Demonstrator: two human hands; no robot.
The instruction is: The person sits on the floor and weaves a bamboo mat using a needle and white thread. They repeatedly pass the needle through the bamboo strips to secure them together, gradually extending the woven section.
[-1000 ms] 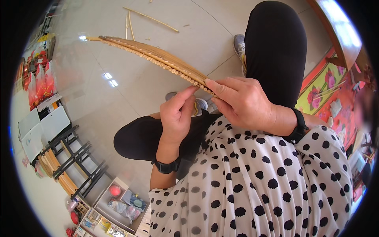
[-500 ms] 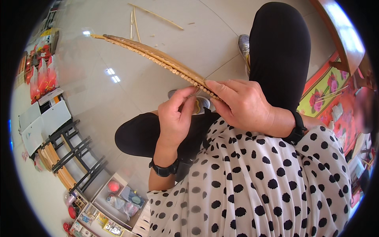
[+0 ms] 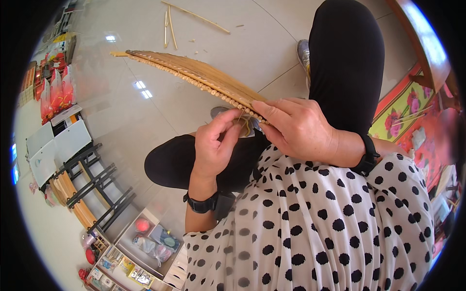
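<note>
A long flat bundle of bamboo strips [image 3: 194, 75], bound side by side, stretches from my hands toward the upper left. My right hand [image 3: 296, 128] grips its near end from above, fingers curled over the strips. My left hand [image 3: 216, 145] sits just below that end, thumb and forefinger pinched on a thin strand at the binding edge. Both wrists wear black bands. I wear a white dress with black dots and black trousers, one knee raised.
Loose bamboo sticks [image 3: 194, 15] lie on the pale tiled floor at the top. Black folding frames [image 3: 92, 179] and white panels [image 3: 58, 145] stand at the left. A box of small goods [image 3: 145, 242] is at the bottom left. A flowered mat [image 3: 403, 104] lies at right.
The bamboo bundle and both hands have shifted slightly within the view; my left fingers have worked along the near edge of the strips. The grip is unchanged.
</note>
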